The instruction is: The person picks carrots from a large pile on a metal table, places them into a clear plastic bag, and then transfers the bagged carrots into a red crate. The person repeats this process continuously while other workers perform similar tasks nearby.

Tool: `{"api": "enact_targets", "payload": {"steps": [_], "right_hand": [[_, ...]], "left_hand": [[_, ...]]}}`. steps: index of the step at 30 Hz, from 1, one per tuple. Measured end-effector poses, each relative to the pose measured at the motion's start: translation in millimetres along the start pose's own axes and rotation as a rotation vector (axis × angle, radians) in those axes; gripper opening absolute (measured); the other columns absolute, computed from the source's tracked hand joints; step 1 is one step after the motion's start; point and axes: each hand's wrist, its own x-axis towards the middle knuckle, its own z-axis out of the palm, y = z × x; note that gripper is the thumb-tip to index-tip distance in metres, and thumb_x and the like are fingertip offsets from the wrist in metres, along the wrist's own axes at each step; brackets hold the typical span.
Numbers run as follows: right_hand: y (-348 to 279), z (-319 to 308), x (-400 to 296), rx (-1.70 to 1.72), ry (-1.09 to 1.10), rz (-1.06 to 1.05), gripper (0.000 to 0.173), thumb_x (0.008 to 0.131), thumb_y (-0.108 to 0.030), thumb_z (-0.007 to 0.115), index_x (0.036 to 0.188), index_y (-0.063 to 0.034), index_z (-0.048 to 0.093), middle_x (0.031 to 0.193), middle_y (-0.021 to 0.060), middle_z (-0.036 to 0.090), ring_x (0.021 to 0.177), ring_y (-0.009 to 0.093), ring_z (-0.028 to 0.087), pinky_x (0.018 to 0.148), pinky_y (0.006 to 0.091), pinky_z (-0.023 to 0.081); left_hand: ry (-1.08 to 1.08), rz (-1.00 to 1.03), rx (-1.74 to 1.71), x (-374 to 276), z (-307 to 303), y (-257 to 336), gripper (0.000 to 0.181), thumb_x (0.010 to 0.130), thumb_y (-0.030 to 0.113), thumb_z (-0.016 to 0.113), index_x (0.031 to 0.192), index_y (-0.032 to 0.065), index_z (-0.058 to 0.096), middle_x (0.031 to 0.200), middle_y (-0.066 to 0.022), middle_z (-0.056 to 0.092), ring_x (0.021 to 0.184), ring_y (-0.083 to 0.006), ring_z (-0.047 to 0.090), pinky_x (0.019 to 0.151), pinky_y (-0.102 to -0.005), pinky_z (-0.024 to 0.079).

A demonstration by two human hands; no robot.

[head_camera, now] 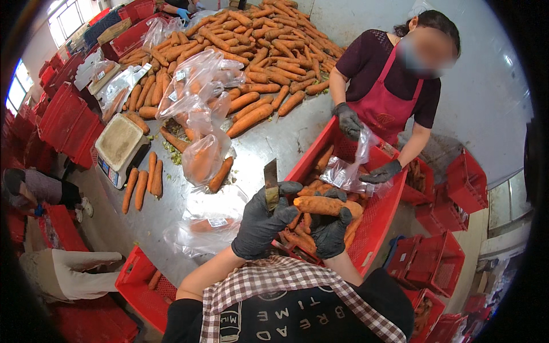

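My left hand, in a dark glove, grips a short knife with its flat blade pointing away from me. My right hand, gloved too, holds a thick carrot from below; its cut end faces the knife, apart from the blade. Under the carrot, a red plastic crate holds more carrots and clear plastic bags. Left of my hands, a bagged carrot pack with a label lies on the metal table.
A large heap of carrots covers the table's far side. Filled plastic bags, loose carrots and a weighing scale are at left. A co-worker handles a bag over the crate. Red crates stand around; other people are at left.
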Motion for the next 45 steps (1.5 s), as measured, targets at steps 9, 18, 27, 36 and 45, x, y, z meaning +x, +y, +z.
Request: {"api": "enact_targets", "payload": {"steps": [9,18,27,36,45], "right_hand": [[1.8,11.3,0.0,-0.031,-0.172,0.005,0.033,0.075,-0.013,0.066,0.1,-0.0191,0.045,0.114,0.003,0.049,0.119,0.027,0.039,0.102,0.0449,0.031],[4.5,18.9,-0.9,-0.045,0.044,0.03,0.036,0.08,-0.015,0.06,0.113,-0.0151,0.047,0.124,0.0089,0.043,0.12,0.032,0.036,0.1,0.047,0.034],[1.8,15.4,1.1,-0.064,0.073,0.065,0.035,0.084,-0.013,0.053,0.117,-0.014,0.042,0.13,0.0145,0.036,0.122,0.035,0.033,0.098,0.0498,0.035],[2.6,30.0,-3.0,-0.411,-0.075,-0.031,0.032,0.085,-0.01,0.051,0.115,-0.0148,0.042,0.126,0.0124,0.04,0.122,0.031,0.035,0.1,0.0441,0.033],[-8.0,23.7,4.3,-0.957,-0.232,-0.173,0.043,0.083,-0.009,0.054,0.122,-0.0119,0.034,0.124,0.0116,0.042,0.12,0.028,0.038,0.099,0.0421,0.035]], "left_hand": [[0.046,0.056,-0.016,-6.9,1.0,-6.9,0.019,0.082,0.008,0.058,0.1,0.0021,0.053,0.083,-0.0037,0.058,0.067,-0.0081,0.054,0.059,-0.0208,0.045],[0.226,-0.045,-0.086,6.9,-5.1,-12.4,0.028,0.091,0.028,0.043,0.091,0.0029,0.056,0.058,0.0025,0.045,0.048,-0.0055,0.039,0.043,-0.0187,0.032],[0.26,-0.07,-0.124,10.7,-3.6,-15.3,0.029,0.09,0.028,0.046,0.097,0.0021,0.055,0.059,0.0018,0.045,0.046,-0.0063,0.04,0.043,-0.0188,0.034],[0.343,-0.087,-0.084,18.7,-18.4,-30.6,0.023,0.088,0.028,0.05,0.085,0.0061,0.058,0.055,0.0061,0.045,0.046,-0.002,0.038,0.041,-0.0176,0.028],[0.303,-0.114,0.068,18.0,-19.9,-36.2,0.026,0.089,0.03,0.049,0.093,0.0044,0.055,0.063,0.002,0.048,0.047,-0.0057,0.041,0.042,-0.0184,0.032]]}}
